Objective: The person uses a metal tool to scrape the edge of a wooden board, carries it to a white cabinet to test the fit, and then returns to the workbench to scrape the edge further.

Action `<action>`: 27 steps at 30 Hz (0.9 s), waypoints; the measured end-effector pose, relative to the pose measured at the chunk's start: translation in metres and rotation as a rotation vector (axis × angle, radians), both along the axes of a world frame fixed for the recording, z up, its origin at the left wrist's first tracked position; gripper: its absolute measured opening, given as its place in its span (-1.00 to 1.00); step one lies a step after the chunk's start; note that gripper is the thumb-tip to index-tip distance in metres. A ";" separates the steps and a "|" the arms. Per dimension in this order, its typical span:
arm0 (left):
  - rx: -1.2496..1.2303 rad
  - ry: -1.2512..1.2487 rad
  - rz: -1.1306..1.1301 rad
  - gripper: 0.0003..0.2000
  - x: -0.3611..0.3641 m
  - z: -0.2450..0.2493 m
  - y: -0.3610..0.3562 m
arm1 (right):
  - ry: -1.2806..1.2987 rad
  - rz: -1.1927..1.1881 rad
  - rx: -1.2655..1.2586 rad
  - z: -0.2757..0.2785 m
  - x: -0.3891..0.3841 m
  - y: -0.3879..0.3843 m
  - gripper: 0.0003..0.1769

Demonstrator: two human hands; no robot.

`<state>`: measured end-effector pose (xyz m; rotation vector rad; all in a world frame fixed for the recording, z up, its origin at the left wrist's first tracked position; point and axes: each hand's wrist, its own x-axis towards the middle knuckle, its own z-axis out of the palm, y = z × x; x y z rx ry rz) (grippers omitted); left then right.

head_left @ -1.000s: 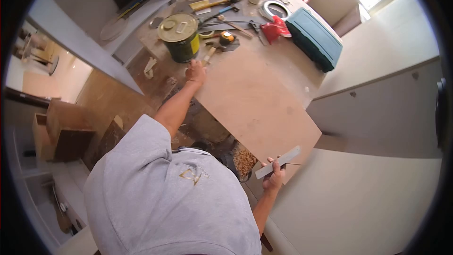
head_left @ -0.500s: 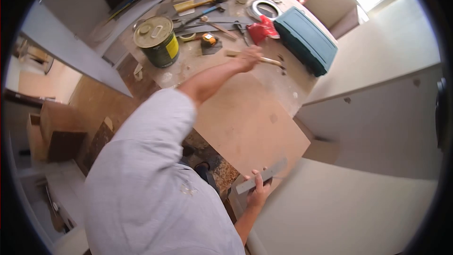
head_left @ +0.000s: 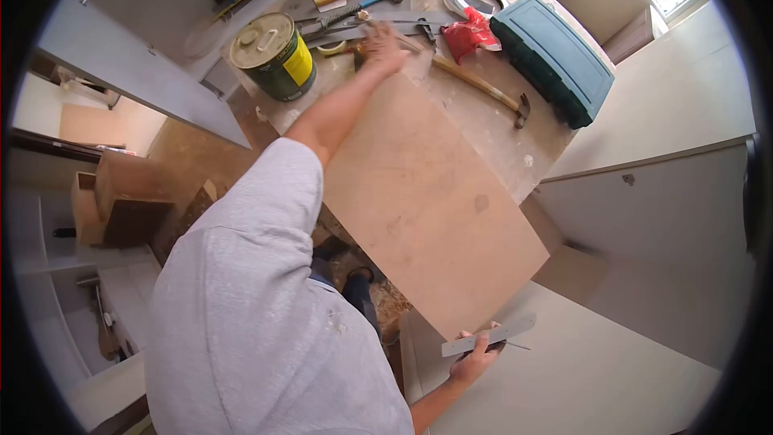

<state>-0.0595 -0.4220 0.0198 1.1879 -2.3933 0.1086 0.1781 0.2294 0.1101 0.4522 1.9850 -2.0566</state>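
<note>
My left hand [head_left: 382, 50], smeared by motion, has its fingers stretched out over the tools on the worktable [head_left: 547, 138]. Beneath it the tape measure is mostly hidden, and a thin wooden stick [head_left: 409, 43] shows beside it. A claw hammer [head_left: 481, 85] with a wooden handle lies to the right of that hand. My right hand [head_left: 473, 361] is closed round a flat grey metal strip [head_left: 514, 327] near the lower corner of a brown wooden board [head_left: 439, 217]. A thin dark rod juts out below the strip; I cannot tell its kind.
A paint can [head_left: 274, 56] stands left of my left arm. A teal toolbox [head_left: 555, 60], a red plastic bag [head_left: 469, 35] and a roll of tape [head_left: 481, 0] sit on the right. Pale panels [head_left: 644, 137] flank the table, and an open-fronted wooden box [head_left: 129, 197] stands at left.
My left hand has let go of the hammer's handle and moved left to the tape measure. The hammer now lies turned slightly. My right hand has shifted towards the board's lower edge with the strip.
</note>
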 end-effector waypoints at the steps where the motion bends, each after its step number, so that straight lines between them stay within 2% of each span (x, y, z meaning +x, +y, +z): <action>1: 0.274 -0.126 -0.015 -0.12 0.026 0.002 -0.025 | -0.013 -0.020 0.064 -0.009 -0.005 0.008 -0.37; 2: 0.544 -0.245 -0.028 -0.13 0.040 0.005 -0.050 | -0.005 -0.016 0.053 -0.018 -0.015 0.006 -0.37; 4: 0.521 -0.216 -0.075 -0.15 0.044 0.006 -0.058 | 0.035 -0.068 0.240 -0.026 -0.024 0.006 -0.41; 5: 0.503 -0.193 -0.116 -0.18 0.042 0.003 -0.057 | 0.039 -0.072 0.246 -0.030 -0.027 0.005 -0.41; 6: 0.391 -0.028 -0.075 -0.36 0.036 0.009 -0.043 | 0.018 -0.042 0.229 -0.029 -0.030 0.002 -0.40; 7: 0.405 -0.028 -0.088 -0.36 0.027 0.015 -0.037 | -0.003 -0.018 0.218 -0.027 -0.031 0.000 -0.38; 9: 0.414 0.193 -0.282 -0.40 -0.001 0.023 -0.019 | -0.029 -0.011 0.215 -0.029 -0.034 0.002 -0.39; 10: 0.437 0.034 -0.321 -0.40 -0.021 0.024 -0.010 | -0.059 0.019 0.185 -0.034 -0.037 0.001 -0.39; 11: 0.436 0.043 -0.328 -0.40 -0.033 0.023 0.002 | -0.049 0.014 0.185 -0.040 -0.037 0.001 -0.39; 13: 0.464 0.099 -0.343 -0.35 -0.059 0.015 0.025 | -0.031 0.034 0.244 -0.049 -0.044 0.003 -0.38; 14: 0.611 0.095 -0.345 -0.12 -0.074 0.017 0.026 | -0.013 0.031 0.251 -0.051 -0.047 0.005 -0.38; 16: 0.751 0.249 -0.305 0.13 -0.095 0.003 0.032 | -0.011 0.062 0.265 -0.049 -0.050 0.004 -0.40; 17: 0.689 0.283 -0.383 0.18 -0.104 -0.017 0.021 | -0.021 0.104 0.269 -0.051 -0.054 0.007 -0.40; 18: 0.625 0.293 -0.330 0.21 -0.091 -0.004 0.036 | -0.032 0.066 0.289 -0.053 -0.053 0.010 -0.42; 19: 0.534 0.422 -0.392 0.13 -0.075 -0.007 0.043 | -0.036 0.020 0.299 -0.059 -0.054 0.012 -0.44; 20: 0.535 0.424 -0.426 0.09 -0.042 -0.002 0.050 | -0.051 0.048 0.288 -0.066 -0.058 0.019 -0.44; 21: 0.540 0.425 -0.470 0.05 -0.008 0.005 0.064 | 0.002 0.059 0.411 -0.076 -0.065 0.032 -0.47; 22: 0.506 0.321 -0.459 -0.03 0.039 0.012 0.081 | 0.064 0.057 0.533 -0.085 -0.074 0.045 -0.50; 23: 0.473 0.221 -0.449 -0.12 0.093 0.021 0.096 | 0.059 0.062 0.524 -0.088 -0.084 0.054 -0.50; 25: 0.532 0.019 -0.243 -0.19 0.177 0.033 0.121 | -0.157 0.078 0.341 -0.081 -0.105 0.068 -0.51; 26: 0.542 -0.034 -0.181 -0.20 0.208 0.028 0.121 | -0.146 -0.005 0.231 -0.093 -0.112 0.074 -0.51; 27: 0.550 -0.080 -0.118 -0.20 0.225 0.026 0.120 | -0.146 0.000 0.232 -0.090 -0.115 0.072 -0.51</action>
